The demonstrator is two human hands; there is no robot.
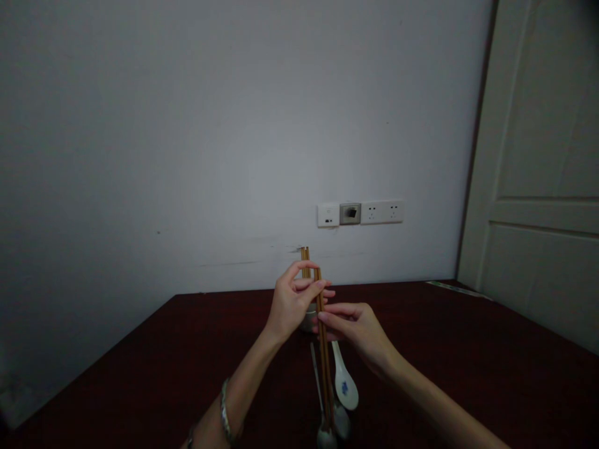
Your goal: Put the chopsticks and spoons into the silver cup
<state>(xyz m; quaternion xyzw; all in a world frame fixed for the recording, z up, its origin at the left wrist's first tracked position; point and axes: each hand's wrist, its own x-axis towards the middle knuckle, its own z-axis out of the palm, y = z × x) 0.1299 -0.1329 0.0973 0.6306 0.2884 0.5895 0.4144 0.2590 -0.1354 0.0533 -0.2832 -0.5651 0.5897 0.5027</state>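
Note:
Between both hands is a pair of brown chopsticks, pointing down toward me. My left hand pinches them near their upper end, thumb in front. A little lower, my right hand grips the same pair between thumb and fingers. Behind the hands stands a small light-coloured cup, mostly hidden. More chopsticks rise upright above it, their lower parts covered by my left hand. Under the held pair lie a white spoon with a blue mark, a metal spoon and another spoon, partly covered.
The dark red table reaches back to a pale wall with sockets and switches. A flat narrow strip lies at the table's far right edge. A white panelled door stands on the right.

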